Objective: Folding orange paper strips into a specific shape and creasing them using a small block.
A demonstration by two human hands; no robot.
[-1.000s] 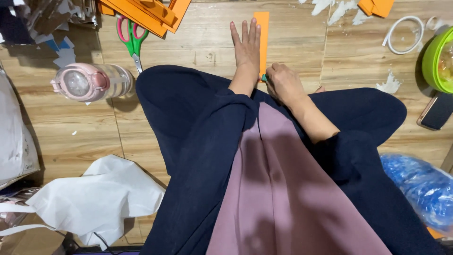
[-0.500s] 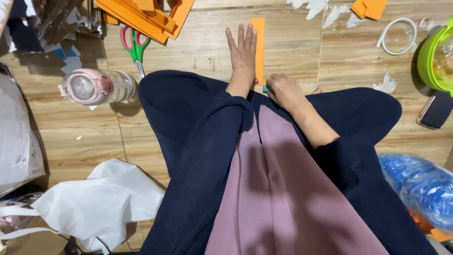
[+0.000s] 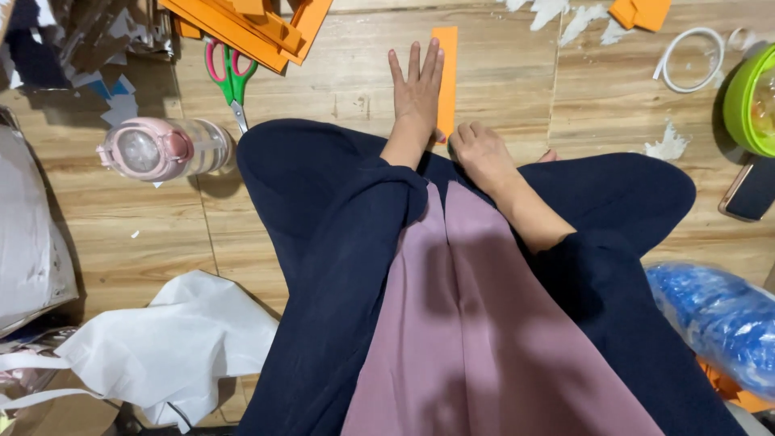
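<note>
An orange strip (image 3: 447,73) lies lengthwise on the wood floor (image 3: 347,81), just ahead of the person's crossed knees. The left hand (image 3: 417,93) lies flat and spread, palm down, along the strip's left edge, its fingers covering part of that edge. The right hand (image 3: 478,155) sits at the strip's near end with fingers curled down toward the floor; whether it pinches the strip or a tool cannot be told. Left of the strip, well apart, lie scissors (image 3: 230,74) with pink and green handles, partly under a pile of orange sheets (image 3: 250,24). Farther left of the strip a pink bottle (image 3: 161,148) lies on its side. Right of the strip are a white ring (image 3: 688,60), a green bowl (image 3: 747,101) and a dark phone (image 3: 749,190).
</note>
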